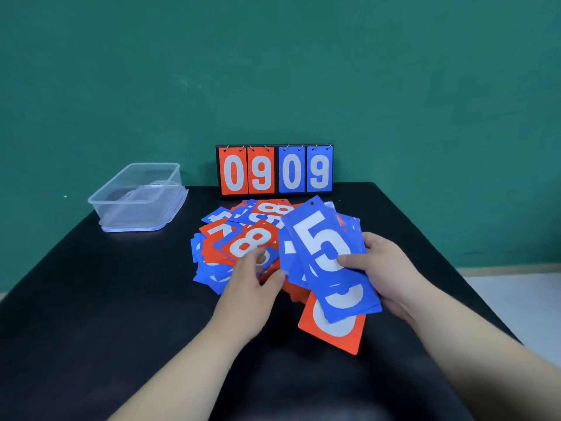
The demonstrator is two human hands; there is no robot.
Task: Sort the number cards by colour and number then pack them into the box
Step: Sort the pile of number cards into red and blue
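Observation:
A loose pile of red and blue number cards (pixel 243 238) lies in the middle of the black table (pixel 91 299). My right hand (pixel 382 268) grips a fanned stack of blue cards (pixel 321 256), a white 5 on top, its thumb pressed on that card. A red card (pixel 337 329) pokes out beneath the stack. My left hand (pixel 252 278) rests on the pile with fingers bent over a red 8 card (pixel 249 241); whether it pinches a card is unclear. The clear plastic box (pixel 136 199) stands open and empty at the table's far left.
A flip scoreboard (pixel 274 170) reading 09 in red and 09 in blue stands at the table's back edge against the green wall. The box sits on its lid. The table's right edge drops to a pale floor (pixel 516 302).

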